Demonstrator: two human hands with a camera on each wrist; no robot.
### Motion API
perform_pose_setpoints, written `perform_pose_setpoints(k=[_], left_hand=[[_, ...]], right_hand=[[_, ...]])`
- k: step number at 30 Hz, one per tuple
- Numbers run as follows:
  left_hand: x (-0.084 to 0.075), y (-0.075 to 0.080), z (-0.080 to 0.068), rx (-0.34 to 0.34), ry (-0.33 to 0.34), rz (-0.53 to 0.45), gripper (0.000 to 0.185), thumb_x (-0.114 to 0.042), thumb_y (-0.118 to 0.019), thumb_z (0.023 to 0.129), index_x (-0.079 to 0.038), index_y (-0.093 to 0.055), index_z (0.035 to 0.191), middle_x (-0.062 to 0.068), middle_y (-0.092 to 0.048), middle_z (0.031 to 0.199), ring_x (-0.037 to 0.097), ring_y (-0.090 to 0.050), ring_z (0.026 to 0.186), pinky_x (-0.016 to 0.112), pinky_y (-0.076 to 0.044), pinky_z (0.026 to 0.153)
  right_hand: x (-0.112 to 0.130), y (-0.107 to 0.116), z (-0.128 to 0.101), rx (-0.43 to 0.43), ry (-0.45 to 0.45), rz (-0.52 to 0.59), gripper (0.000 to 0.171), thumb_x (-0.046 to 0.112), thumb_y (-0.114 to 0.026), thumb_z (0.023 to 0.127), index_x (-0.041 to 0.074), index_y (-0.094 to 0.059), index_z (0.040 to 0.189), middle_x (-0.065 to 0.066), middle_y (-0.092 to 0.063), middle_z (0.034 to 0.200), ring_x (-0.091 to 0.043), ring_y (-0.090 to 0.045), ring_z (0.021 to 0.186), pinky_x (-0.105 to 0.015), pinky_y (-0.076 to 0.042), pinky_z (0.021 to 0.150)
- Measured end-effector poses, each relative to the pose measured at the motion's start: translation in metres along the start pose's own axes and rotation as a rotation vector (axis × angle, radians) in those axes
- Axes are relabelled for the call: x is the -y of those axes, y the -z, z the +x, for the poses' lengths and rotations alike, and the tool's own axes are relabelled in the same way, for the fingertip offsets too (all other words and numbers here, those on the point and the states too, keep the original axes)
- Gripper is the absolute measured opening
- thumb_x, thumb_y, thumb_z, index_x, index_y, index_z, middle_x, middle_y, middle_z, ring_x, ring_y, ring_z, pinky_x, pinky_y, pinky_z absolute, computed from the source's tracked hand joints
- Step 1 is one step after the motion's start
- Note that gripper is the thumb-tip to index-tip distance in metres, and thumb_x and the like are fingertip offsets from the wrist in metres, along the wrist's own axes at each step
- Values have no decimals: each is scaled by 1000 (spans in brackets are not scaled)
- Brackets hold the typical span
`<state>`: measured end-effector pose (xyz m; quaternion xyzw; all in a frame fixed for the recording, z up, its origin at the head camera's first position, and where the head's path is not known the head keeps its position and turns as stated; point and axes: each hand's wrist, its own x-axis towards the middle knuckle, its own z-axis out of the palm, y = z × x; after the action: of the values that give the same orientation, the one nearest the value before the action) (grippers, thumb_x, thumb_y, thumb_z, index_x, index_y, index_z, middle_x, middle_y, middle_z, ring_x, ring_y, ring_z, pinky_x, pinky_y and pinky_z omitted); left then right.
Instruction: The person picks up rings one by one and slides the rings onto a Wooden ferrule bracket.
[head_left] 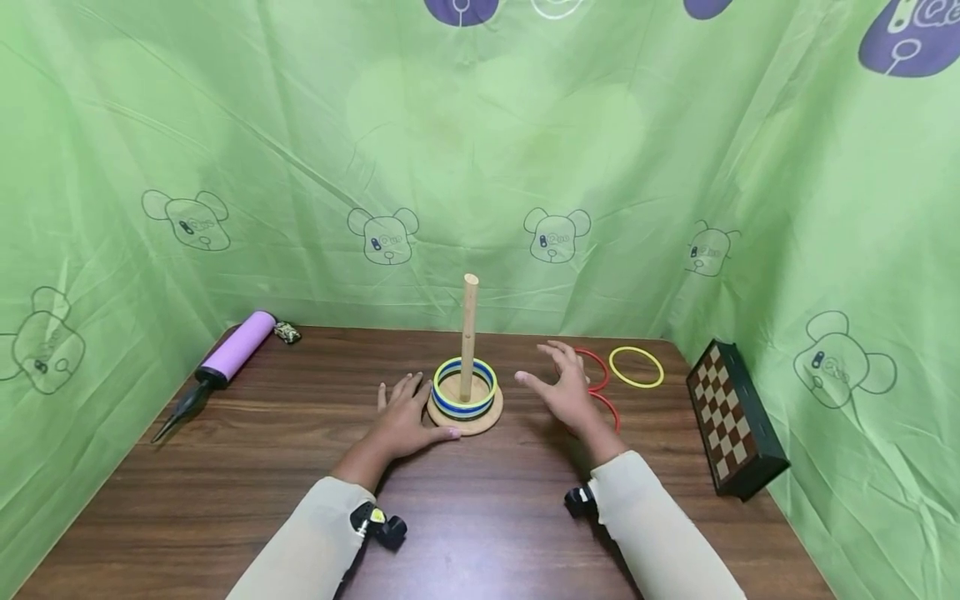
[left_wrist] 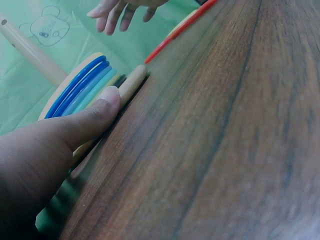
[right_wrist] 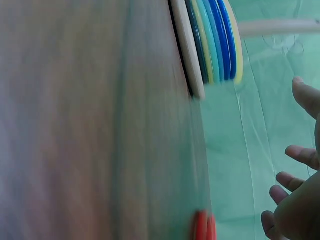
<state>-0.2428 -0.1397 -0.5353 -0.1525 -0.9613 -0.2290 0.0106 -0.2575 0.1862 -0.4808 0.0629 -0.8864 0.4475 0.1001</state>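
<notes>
A round wooden base (head_left: pixel 480 428) with an upright wooden peg (head_left: pixel 469 333) stands at the middle of the table. Around the peg lies a stack of several rings (right_wrist: pixel 227 45), yellow on top, then blue, with teal and darker ones lower. My left hand (head_left: pixel 405 429) rests against the base's left side, fingers spread and its thumb (left_wrist: pixel 102 107) along the front edge. To the right of the peg, my right hand (head_left: pixel 566 396) hovers with fingers apart and holds nothing. Behind and beside it lie two red rings (head_left: pixel 605 375), partly hidden by it.
A loose yellow ring (head_left: pixel 663 368) lies at the table's back right. Further right, a checkered board box (head_left: pixel 723 412) stands on its side. At the back left lie a purple hand pump (head_left: pixel 242 346) and a small patterned packet (head_left: pixel 287 332). Green cloth (head_left: pixel 465 167) surrounds the table.
</notes>
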Motion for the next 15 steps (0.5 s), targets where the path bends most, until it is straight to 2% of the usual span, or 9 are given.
perform_pose_setpoints(k=[5,12,15], left_hand=[[-1,-1,1,-8,-7,-2,122,-84,-77,80,-6,-44,167,25,-34,176,45,-25,168,81,-5,130],[0,-1,0,-19,-8,8,123,-85,-78,78,-3,-47,165,25,-36,175,46,-27,167,82,-8,129],[0,-1,1,-25,-7,15,123,-85,-77,78,-3,-47,164,25,-37,175,45,-27,167,82,-8,129]], right_hand=[[-12,19,8,-47,-21,-2,75,49,-87,92,12,-61,153,-12,-43,169,-38,-32,157,-74,-16,127],[-31,42,17,-106,-38,28,66,38,-87,95,7,-65,149,-17,-48,165,-42,-37,154,-66,-34,125],[-39,51,21,-115,-41,31,65,35,-86,96,4,-64,149,-20,-48,163,-44,-35,154,-65,-35,125]])
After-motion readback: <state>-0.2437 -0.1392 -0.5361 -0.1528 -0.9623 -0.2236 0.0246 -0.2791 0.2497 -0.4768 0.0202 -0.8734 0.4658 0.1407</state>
